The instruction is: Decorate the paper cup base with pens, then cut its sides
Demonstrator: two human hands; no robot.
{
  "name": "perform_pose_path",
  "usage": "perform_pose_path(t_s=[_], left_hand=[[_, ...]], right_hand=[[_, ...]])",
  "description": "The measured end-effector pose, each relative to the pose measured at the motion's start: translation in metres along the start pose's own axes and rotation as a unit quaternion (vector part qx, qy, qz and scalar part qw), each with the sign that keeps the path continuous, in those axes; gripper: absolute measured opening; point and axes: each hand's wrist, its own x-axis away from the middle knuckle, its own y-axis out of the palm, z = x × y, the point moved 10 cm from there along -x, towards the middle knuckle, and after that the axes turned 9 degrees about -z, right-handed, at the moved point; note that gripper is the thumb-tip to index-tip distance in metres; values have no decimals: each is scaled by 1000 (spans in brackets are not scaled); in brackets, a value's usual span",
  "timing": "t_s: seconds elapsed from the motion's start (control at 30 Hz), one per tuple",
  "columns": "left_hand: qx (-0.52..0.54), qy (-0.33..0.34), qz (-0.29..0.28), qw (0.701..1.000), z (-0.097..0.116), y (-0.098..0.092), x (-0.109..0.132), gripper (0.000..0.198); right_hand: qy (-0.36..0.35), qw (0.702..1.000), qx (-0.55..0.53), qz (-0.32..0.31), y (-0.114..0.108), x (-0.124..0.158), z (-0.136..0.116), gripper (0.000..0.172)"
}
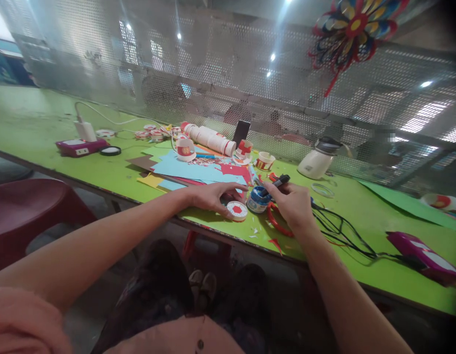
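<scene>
My left hand [213, 196] rests on the green table [47, 128], fingers spread, touching a small round white disc with a red centre [237, 210]. To its right, my right hand [292, 202] is closed around a black pen-like tool [278, 182], held just above a small blue-and-white jar [258, 199]. A red ring of tape [275, 220] lies under the right wrist. Scraps of cut paper lie near the table edge.
Blue, red, yellow and brown paper sheets [191, 169] lie behind the hands, with paper cups [209, 137], a phone [242, 132] and a white kettle [318, 160]. Black cords [342, 231] run right to a magenta device [423, 255]. A red chair [32, 206] stands left.
</scene>
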Motion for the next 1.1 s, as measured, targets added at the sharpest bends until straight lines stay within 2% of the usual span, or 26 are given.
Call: perform_pose_path(t_s=[0.07,0.17,0.23,0.3,0.37,0.43,0.57,0.67,0.87,1.1], left_hand=[[1,0,0,1000,0,0,0,96],[-10,1,7,1000,0,-2,0,96],[-14,1,8,1000,-1,-2,0,96],[-20,-1,10,1000,-2,-3,0,97],[-29,-6,14,999,-1,-3,0,96],[-37,-10,17,999,0,-3,0,96],[-66,-21,27,997,4,-4,2,95],[-86,-22,33,995,7,-4,3,90],[-97,-8,30,995,11,-2,3,80],[-90,-1,19,996,14,0,3,81]], right_hand=[[0,999,-5,44,-11,2,1,35],[-14,989,-24,148,-35,10,-2,32],[-31,974,-71,215,-47,18,-5,28],[-48,956,-151,248,-52,25,-8,24],[-66,946,-223,225,-47,27,-14,21],[-76,954,-249,150,-33,26,-23,19],[-74,970,-231,-24,3,24,-34,14],[-86,967,-217,-104,20,25,-39,13],[-73,970,-185,-141,33,26,-42,22],[-81,968,-194,-135,39,26,-39,27]])
